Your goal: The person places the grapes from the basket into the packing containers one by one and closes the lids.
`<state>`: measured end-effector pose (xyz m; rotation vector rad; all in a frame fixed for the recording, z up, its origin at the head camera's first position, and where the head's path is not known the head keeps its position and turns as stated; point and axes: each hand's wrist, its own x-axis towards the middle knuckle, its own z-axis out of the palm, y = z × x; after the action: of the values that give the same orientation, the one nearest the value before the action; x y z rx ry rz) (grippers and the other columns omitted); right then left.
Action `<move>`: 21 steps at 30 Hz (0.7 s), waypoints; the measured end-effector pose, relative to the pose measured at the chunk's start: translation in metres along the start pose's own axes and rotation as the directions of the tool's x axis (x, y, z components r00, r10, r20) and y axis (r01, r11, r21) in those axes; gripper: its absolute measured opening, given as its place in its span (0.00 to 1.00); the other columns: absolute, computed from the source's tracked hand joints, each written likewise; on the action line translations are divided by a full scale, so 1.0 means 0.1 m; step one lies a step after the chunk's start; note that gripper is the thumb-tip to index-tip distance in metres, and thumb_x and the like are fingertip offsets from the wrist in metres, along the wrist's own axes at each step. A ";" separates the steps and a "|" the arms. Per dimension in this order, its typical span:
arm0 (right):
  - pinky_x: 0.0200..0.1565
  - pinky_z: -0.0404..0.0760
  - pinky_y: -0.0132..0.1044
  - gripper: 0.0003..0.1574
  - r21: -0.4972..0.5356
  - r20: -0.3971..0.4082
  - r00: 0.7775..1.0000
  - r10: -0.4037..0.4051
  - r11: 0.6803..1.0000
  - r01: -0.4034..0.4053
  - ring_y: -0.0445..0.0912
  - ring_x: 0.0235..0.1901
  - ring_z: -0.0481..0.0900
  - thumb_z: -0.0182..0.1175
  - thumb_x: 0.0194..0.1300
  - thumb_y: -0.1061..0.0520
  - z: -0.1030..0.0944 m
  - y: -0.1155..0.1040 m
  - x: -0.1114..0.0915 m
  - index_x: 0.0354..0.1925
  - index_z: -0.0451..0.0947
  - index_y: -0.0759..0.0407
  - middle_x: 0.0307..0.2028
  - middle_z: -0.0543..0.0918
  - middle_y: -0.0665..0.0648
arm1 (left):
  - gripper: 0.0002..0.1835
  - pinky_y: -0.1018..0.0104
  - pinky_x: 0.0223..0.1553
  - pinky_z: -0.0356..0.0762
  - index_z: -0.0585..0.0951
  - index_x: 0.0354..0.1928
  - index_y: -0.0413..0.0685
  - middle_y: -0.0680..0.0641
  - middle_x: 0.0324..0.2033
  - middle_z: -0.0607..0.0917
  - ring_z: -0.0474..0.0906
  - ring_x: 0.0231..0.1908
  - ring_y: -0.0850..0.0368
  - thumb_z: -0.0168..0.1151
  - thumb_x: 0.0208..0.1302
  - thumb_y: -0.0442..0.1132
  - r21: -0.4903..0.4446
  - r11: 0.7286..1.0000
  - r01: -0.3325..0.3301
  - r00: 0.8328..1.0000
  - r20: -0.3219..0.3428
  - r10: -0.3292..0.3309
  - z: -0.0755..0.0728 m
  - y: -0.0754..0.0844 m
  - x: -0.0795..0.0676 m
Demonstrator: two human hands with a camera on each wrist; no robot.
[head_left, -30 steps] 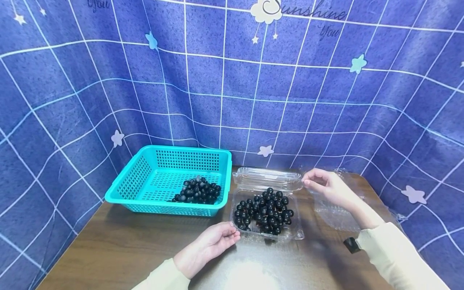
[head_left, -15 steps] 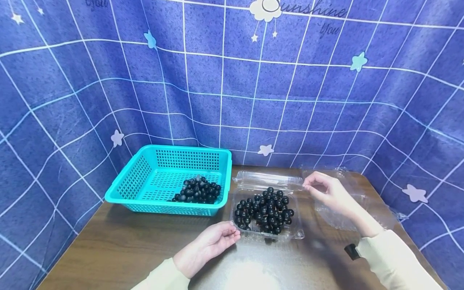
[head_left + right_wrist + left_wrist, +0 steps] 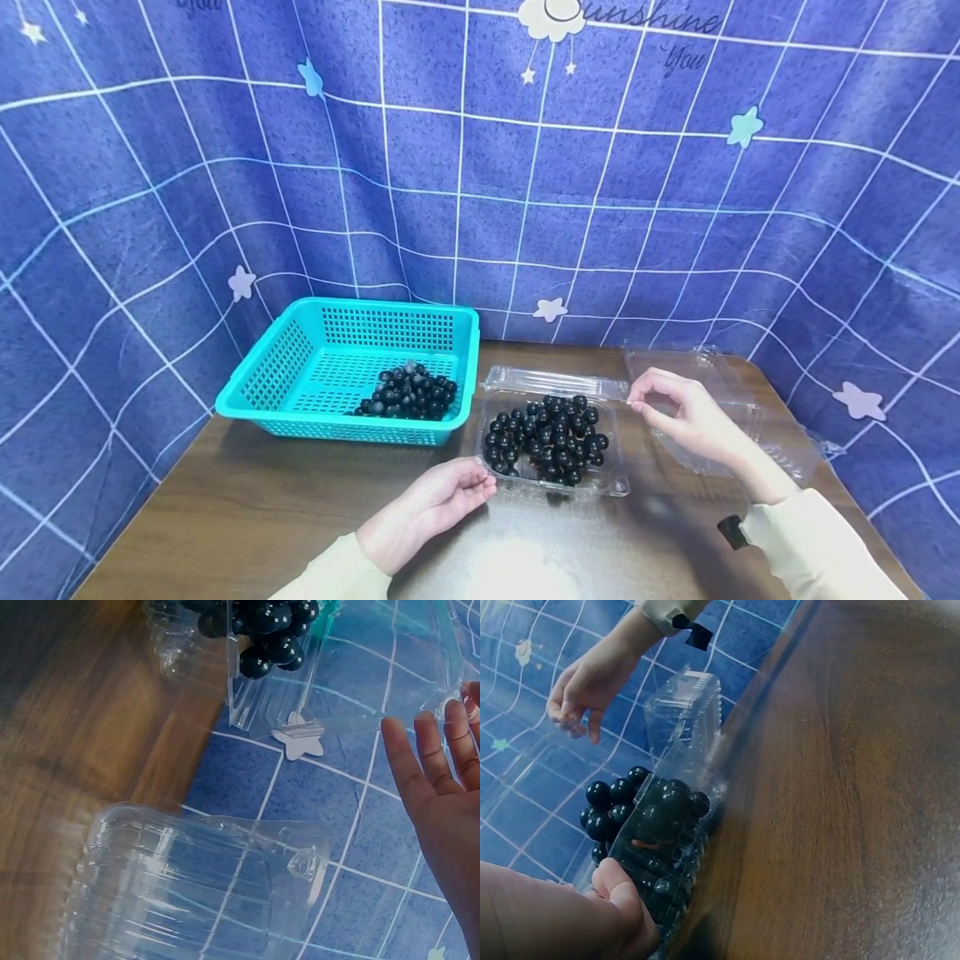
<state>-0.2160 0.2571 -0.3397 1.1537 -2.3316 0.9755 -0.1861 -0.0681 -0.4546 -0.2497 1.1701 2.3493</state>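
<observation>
A clear plastic clamshell box (image 3: 603, 482) stands on the table, filled with a bunch of dark grapes (image 3: 551, 437). Its hinged lid (image 3: 555, 384) is raised along the back and tilts over the fruit. At the front left corner of the box, the left hand (image 3: 429, 510) pinches the rim between thumb and fingers. My right hand (image 3: 692, 415) pinches the lid's right corner with thumb and index finger. In the right wrist view the other fingers (image 3: 427, 746) extend beside that lid corner (image 3: 448, 705).
To the left is a turquoise plastic basket (image 3: 345, 429) holding more dark grapes (image 3: 412, 393). Another clear plastic container (image 3: 697, 454) lies behind and under the right forearm. A blue patterned curtain (image 3: 495, 167) rises at the back and sides of the wooden table (image 3: 225, 517).
The lid has swung lower and towards the front over the grapes, its corner moving with the right hand. The left hand keeps its place at the box's corner.
</observation>
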 end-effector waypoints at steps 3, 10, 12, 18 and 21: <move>0.47 0.76 0.22 0.20 0.009 -0.005 1.000 -0.009 1.000 0.009 0.43 0.36 0.79 0.61 0.48 0.79 0.02 0.00 -0.02 0.31 0.76 0.56 0.32 0.79 0.49 | 0.14 0.50 0.68 0.55 0.60 0.49 0.34 0.43 0.36 0.68 0.70 0.41 0.55 0.44 0.61 0.22 0.010 1.000 -0.002 1.000 0.005 0.002 -0.01 0.00 0.00; 0.46 0.75 0.22 0.21 0.026 -0.016 0.999 -0.047 0.999 0.047 0.43 0.35 0.78 0.62 0.46 0.79 0.08 0.03 -0.11 0.32 0.76 0.56 0.32 0.79 0.51 | 0.12 0.51 0.68 0.56 0.61 0.47 0.35 0.44 0.34 0.69 0.71 0.40 0.57 0.44 0.63 0.24 0.022 1.000 -0.002 1.000 0.014 0.001 -0.01 0.01 0.01; 0.46 0.75 0.22 0.22 0.017 -0.015 0.998 -0.069 0.997 0.069 0.43 0.35 0.78 0.62 0.45 0.79 0.11 0.10 -0.16 0.33 0.76 0.56 0.32 0.80 0.52 | 0.11 0.51 0.68 0.56 0.61 0.47 0.36 0.44 0.34 0.70 0.71 0.39 0.57 0.44 0.63 0.24 0.023 1.000 -0.001 1.000 0.013 0.001 -0.01 0.01 0.01; 0.47 0.74 0.22 0.25 -0.001 -0.004 0.995 -0.095 0.996 0.095 0.39 0.38 0.77 0.64 0.45 0.76 0.18 0.29 -0.28 0.35 0.77 0.49 0.35 0.80 0.48 | 0.08 0.51 0.68 0.56 0.62 0.44 0.36 0.43 0.36 0.68 0.71 0.39 0.55 0.45 0.64 0.26 0.000 1.000 0.002 1.000 -0.009 -0.002 0.01 0.01 0.00; 0.46 0.74 0.23 0.24 0.009 -0.007 0.991 -0.133 0.991 0.133 0.39 0.38 0.77 0.64 0.46 0.74 0.21 0.32 -0.31 0.36 0.77 0.49 0.35 0.80 0.47 | 0.07 0.51 0.68 0.57 0.63 0.43 0.35 0.42 0.36 0.68 0.71 0.39 0.54 0.46 0.65 0.27 -0.013 1.000 0.006 1.000 -0.030 -0.006 0.02 0.00 0.00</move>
<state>-0.2229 0.2730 -0.3860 1.2896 -2.2151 0.9423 -0.1859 -0.0672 -0.4531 -0.2933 1.1667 2.3565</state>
